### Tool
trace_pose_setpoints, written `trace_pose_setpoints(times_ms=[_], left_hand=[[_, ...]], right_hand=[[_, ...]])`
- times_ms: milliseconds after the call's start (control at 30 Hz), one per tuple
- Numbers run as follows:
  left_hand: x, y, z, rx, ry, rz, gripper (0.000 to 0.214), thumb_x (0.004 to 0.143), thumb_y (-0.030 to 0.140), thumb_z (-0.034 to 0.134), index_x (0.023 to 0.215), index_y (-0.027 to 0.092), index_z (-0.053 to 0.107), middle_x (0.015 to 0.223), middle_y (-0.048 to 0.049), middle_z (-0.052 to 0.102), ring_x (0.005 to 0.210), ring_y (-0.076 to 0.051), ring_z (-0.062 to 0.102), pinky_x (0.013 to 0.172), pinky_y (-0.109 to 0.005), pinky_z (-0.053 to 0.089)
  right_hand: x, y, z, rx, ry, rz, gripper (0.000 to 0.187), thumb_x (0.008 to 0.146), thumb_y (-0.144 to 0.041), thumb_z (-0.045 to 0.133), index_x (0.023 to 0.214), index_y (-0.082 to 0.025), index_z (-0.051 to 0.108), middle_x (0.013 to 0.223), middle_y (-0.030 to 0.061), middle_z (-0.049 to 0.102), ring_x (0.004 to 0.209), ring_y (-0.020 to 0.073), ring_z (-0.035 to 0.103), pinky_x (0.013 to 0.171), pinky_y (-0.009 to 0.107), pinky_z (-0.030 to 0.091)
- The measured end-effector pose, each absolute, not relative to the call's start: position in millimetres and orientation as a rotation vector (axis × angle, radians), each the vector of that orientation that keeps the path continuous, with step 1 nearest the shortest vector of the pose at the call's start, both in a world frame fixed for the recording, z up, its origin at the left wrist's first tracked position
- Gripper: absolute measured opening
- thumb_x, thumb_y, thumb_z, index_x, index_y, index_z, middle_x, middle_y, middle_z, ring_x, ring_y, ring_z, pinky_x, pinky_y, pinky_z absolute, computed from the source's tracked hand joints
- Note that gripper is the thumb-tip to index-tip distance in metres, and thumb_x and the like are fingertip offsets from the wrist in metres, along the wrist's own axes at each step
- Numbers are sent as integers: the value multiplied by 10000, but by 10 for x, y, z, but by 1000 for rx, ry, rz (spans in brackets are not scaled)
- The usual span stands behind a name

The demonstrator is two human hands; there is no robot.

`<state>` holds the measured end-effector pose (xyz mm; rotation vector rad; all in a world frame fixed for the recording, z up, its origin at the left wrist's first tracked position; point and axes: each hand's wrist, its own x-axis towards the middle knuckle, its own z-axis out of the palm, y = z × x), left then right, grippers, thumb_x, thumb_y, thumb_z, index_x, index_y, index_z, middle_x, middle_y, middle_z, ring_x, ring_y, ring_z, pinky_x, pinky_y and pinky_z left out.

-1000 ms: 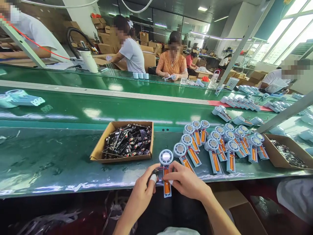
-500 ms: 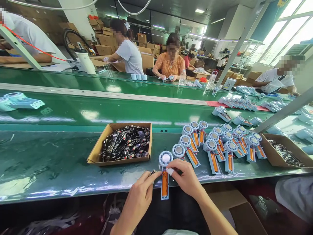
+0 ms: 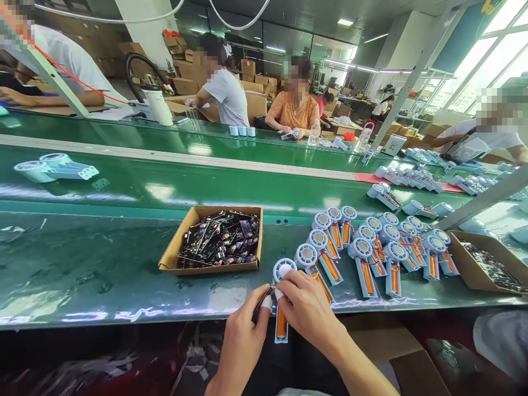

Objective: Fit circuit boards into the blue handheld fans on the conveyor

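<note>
A light-blue handheld fan half lies at the bench's front edge, its round head away from me and an orange strip, apparently a battery, in its handle. Left of it, my left hand is closed on a narrow dark circuit board, between thumb and fingers. My right hand reaches over the fan's neck, fingers pinched together at the board's far end. What those fingertips grip is hidden; thin wires run in the fan there. White covers show on my thumb tips.
A cardboard box of dark circuit boards stands to the left. Several similar fan halves lie to the right, beside another parts box. Beyond runs a green conveyor with two fan bodies. Co-workers sit across it.
My left hand has brought the board up to the fan's neck. My right fingers have moved in to meet it, covering the neck. The view has shifted slightly left.
</note>
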<state>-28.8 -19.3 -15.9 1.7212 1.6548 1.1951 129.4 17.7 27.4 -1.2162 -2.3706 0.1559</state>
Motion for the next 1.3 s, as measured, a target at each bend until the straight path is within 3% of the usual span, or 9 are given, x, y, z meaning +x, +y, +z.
trace_pose_setpoints(times_ms=[333,500,633,800,933,1033,1133,1200,1300], left_hand=[[-228,-280,-264,1986,1597,1386,318,971,219,476,1169,201,725,1139,-83,792,995,-228,775,884,-309,627],[-340,-192,-216,2020,1500,1352,331,971,200,465,1151,194,742,1099,-85,802,981,-217,777,877,-284,620],[-430,-120,-131,1888,1398,1268,294,961,242,505,1080,211,772,997,-72,815,837,-202,785,786,-268,633],[-451,-85,-69,1782,1287,1184,291,958,261,516,1074,226,780,917,-48,807,654,-160,736,671,-241,621],[-426,-52,-49,1792,1316,1171,296,943,268,521,1076,232,783,1010,-63,810,813,-201,763,783,-280,613],[-363,-133,-28,1692,1353,1125,342,945,345,509,1132,219,766,1110,-90,795,980,-254,757,872,-334,602],[-272,-331,-29,1489,1362,1076,430,980,422,432,1270,256,702,1282,-75,732,1157,-272,697,978,-374,560],[-217,-440,-57,1349,1392,1106,448,990,427,395,1321,290,665,1345,-48,697,1252,-261,639,1059,-380,500],[-155,-424,-128,1248,1401,1105,435,941,439,454,1253,239,682,1250,-97,735,1143,-285,688,987,-398,532]], right_hand=[[1198,155,369,-1251,-2581,-132,192,842,-27,620,745,-192,608,815,66,627,718,209,564,608,317,429],[1260,193,346,-1241,-2462,164,154,908,-54,591,870,-185,662,887,51,655,789,195,613,677,287,468],[1328,231,282,-1200,-2263,497,221,939,-63,570,1071,-191,693,995,58,673,874,182,647,761,268,504],[1366,290,241,-1046,-2140,776,219,918,-47,592,962,-199,744,906,32,672,870,169,637,782,259,499],[1368,299,254,-1138,-2100,736,200,918,-83,602,973,-199,755,944,56,678,902,190,625,805,287,484],[1400,225,317,-1249,-2107,745,192,960,-167,575,979,-207,762,888,52,654,828,186,607,737,282,455],[1466,104,345,-1329,-1953,1017,228,992,-308,557,965,-203,757,749,14,645,675,154,570,623,253,411],[1511,47,310,-1346,-1738,1218,234,943,-379,626,1019,-192,744,736,6,657,640,145,558,585,240,401],[1551,37,207,-1233,-1425,1459,258,844,-382,714,995,-173,728,798,17,677,702,146,580,647,237,433]])
